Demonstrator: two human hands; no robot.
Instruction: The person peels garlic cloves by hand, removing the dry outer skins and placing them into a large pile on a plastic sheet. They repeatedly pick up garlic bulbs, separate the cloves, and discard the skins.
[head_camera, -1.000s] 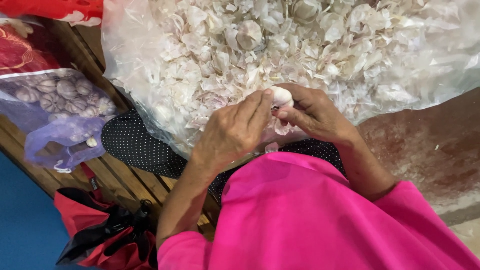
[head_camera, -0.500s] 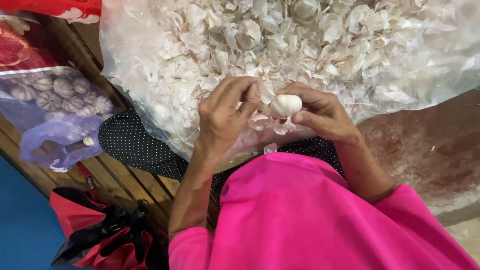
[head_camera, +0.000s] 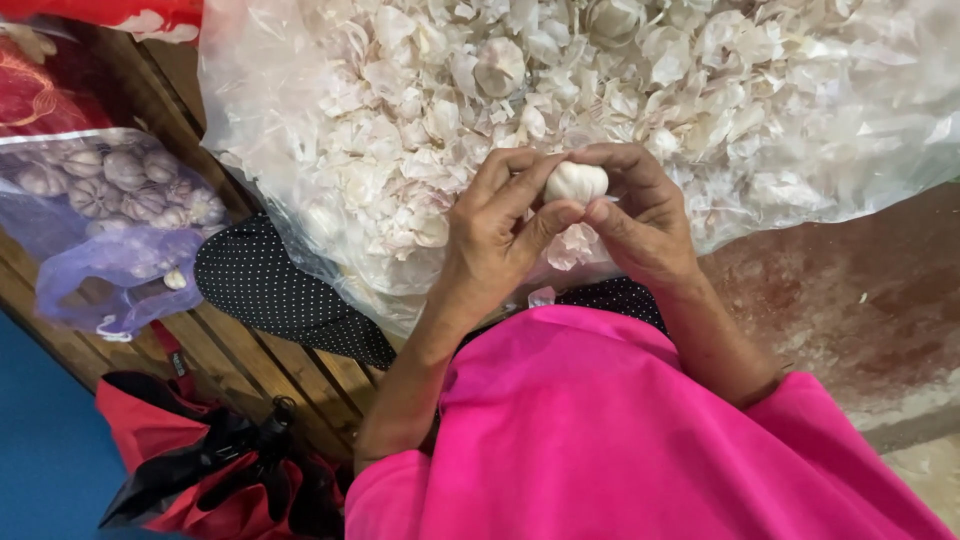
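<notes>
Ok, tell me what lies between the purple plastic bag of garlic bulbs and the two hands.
Head view: black polka-dot fabric and clear bag's edge.

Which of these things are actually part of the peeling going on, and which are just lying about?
In use:
- garlic bulb, held between left hand and right hand
- clear bag of papery garlic skins under the hands

Lying about:
- purple bag of whole garlic
- red and black bag
- wooden slats
</notes>
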